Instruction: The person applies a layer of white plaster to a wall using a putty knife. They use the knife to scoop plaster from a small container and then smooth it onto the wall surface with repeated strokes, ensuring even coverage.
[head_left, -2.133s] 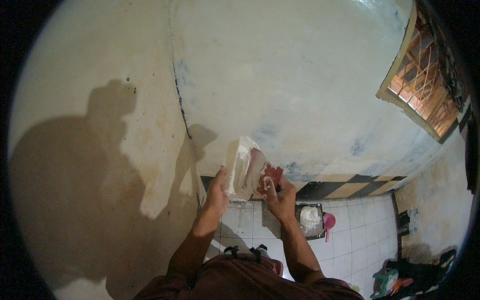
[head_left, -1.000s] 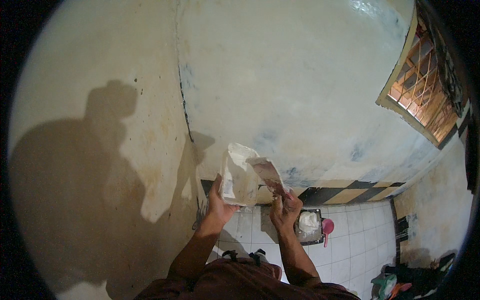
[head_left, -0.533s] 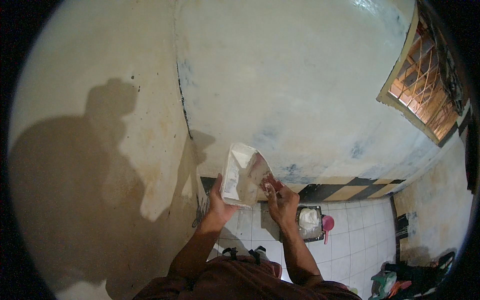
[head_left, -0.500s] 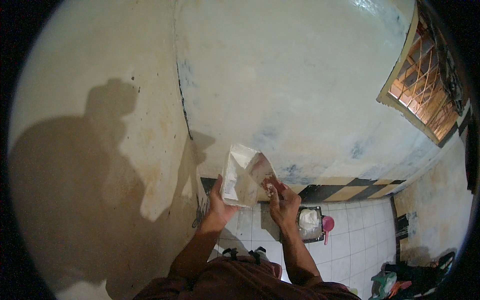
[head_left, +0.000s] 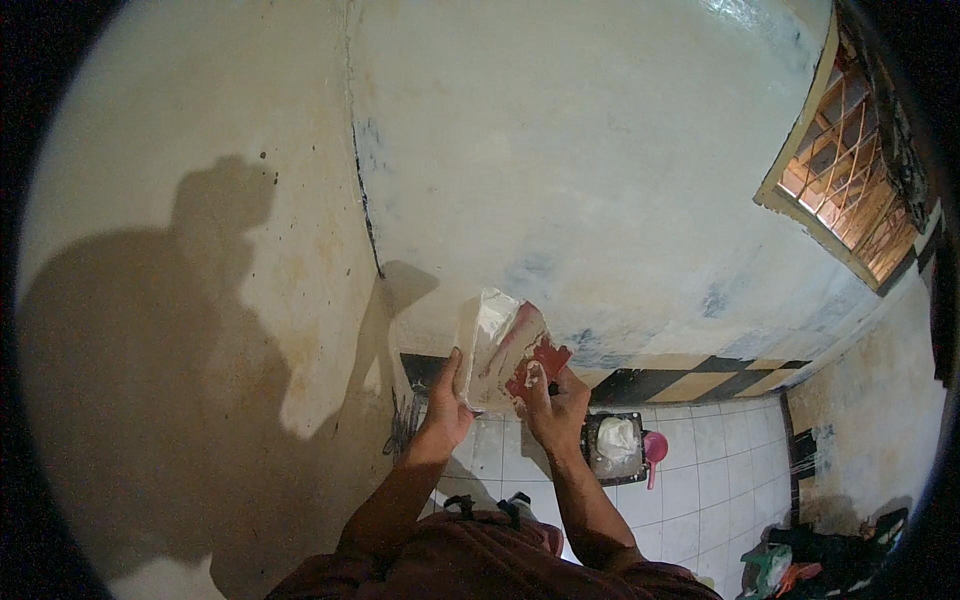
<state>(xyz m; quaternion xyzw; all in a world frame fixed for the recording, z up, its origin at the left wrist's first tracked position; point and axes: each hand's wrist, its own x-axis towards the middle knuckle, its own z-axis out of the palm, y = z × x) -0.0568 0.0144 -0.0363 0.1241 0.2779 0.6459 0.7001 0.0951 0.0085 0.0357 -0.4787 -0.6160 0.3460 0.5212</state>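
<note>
My left hand [head_left: 446,410] grips the left side of a whitish putty pan [head_left: 493,314], an open trough coated inside with white paste. In my right hand [head_left: 558,412] is a broad red putty scraper [head_left: 546,362], smeared with white paste. The scraper lies slanted across the pan's right part and hides much of its inside. Its blade appears to touch the pan, though the exact contact cannot be made out. Both hands are in front of my body, close to the pale wall [head_left: 600,180].
On the tiled floor [head_left: 690,490] stands a dark tray [head_left: 629,466] with a white lump [head_left: 616,437] in it. A pink dipper [head_left: 655,446] lies beside it. A barred window [head_left: 845,150] is at upper right. Dark and green cloths [head_left: 770,568] lie at lower right.
The scraper has moved left over the pan, covering more of its inside. My right hand has shifted slightly left, and the pan is tilted and turned a little.
</note>
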